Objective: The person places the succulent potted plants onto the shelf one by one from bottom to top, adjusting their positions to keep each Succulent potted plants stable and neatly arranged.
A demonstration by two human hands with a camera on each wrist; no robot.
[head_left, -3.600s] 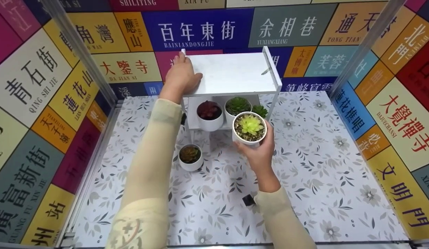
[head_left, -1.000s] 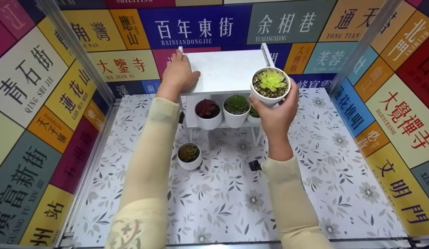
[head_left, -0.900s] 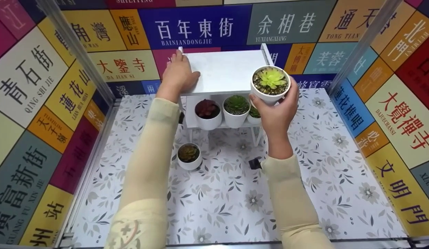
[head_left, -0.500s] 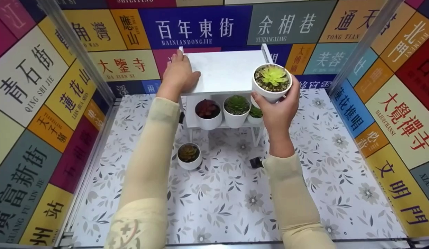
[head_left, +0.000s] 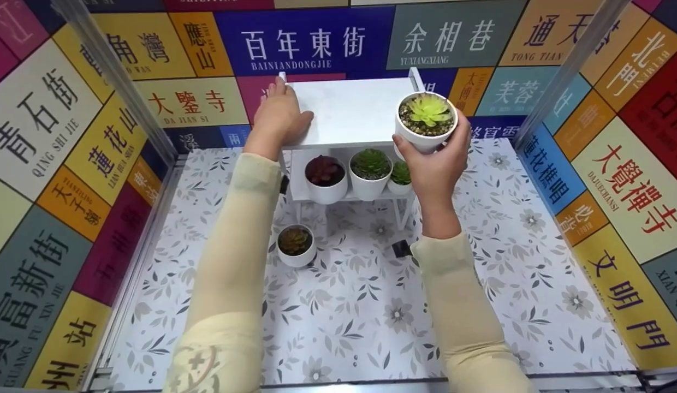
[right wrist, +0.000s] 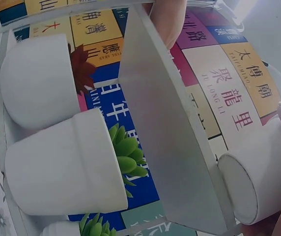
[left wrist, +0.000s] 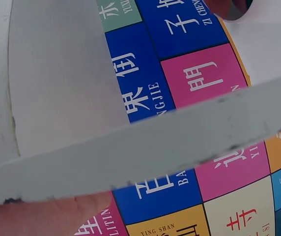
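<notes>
My right hand (head_left: pixel 439 158) grips a white pot with a yellow-green succulent (head_left: pixel 427 112) at the right end of the white two-tier shelf (head_left: pixel 349 112). In the right wrist view, the base of the held pot (right wrist: pixel 268 172) is at the top board's edge; whether it touches I cannot tell. My left hand (head_left: pixel 279 117) holds the shelf's left end, thumb on the board and fingers over the side rail (left wrist: pixel 145 142). On the lower tier stand a dark red succulent (head_left: pixel 326 180), a green succulent (head_left: pixel 370 172) and a smaller green one (head_left: pixel 401 177), all in white pots.
A brownish succulent in a white pot (head_left: pixel 296 245) stands on the floral-patterned table (head_left: pixel 349 327), front left of the shelf. Walls covered with coloured sign panels (head_left: pixel 306 41) enclose the back and sides. Metal posts (head_left: pixel 120 82) stand at the back corners.
Over the last few seconds my right hand has raised the yellow-green succulent from in front of the lower tier to the top board's right end. Lately it has barely shifted. My left hand stays put.
</notes>
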